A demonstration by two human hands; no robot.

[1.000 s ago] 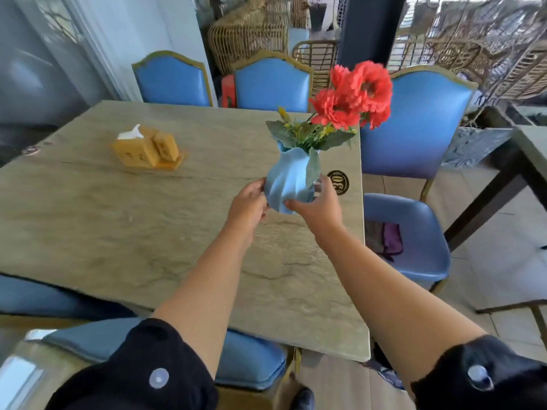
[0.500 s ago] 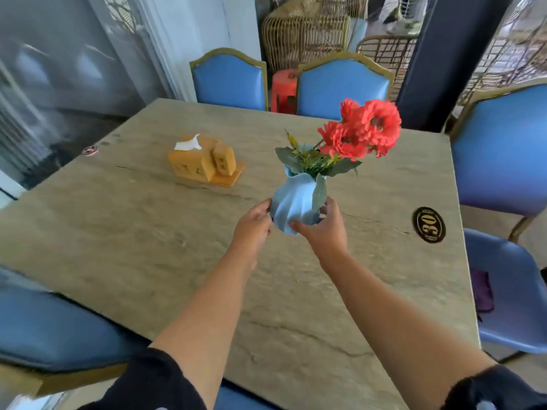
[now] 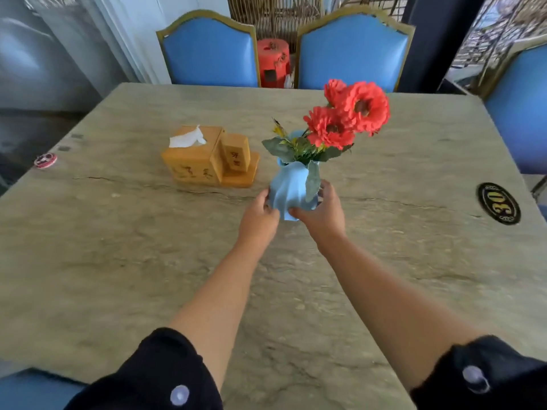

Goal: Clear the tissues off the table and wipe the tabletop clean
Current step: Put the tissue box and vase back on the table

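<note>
At the middle of the grey-green stone bench (image 3: pixel 118 247), head view: a pale blue twisted ceramic vase (image 3: pixel 291 189) with red artificial flowers (image 3: pixel 349 116) stands upright. Left hand (image 3: pixel 259 216) and right hand (image 3: pixel 324 213) clasp the vase's lower body from either side, fingers wrapped against it. Whether the base touches the bench, cannot tell. Just left of the vase, an orange wooden tissue box (image 3: pixel 194 156), one white tissue (image 3: pixel 187 138) sticking out of its top slot. Far right of the vase, a black oval plaque marked 30 (image 3: pixel 499 203). Beyond the vase, two blue padded chairs (image 3: pixel 211 51). Black sleeves at the near edge.
</note>
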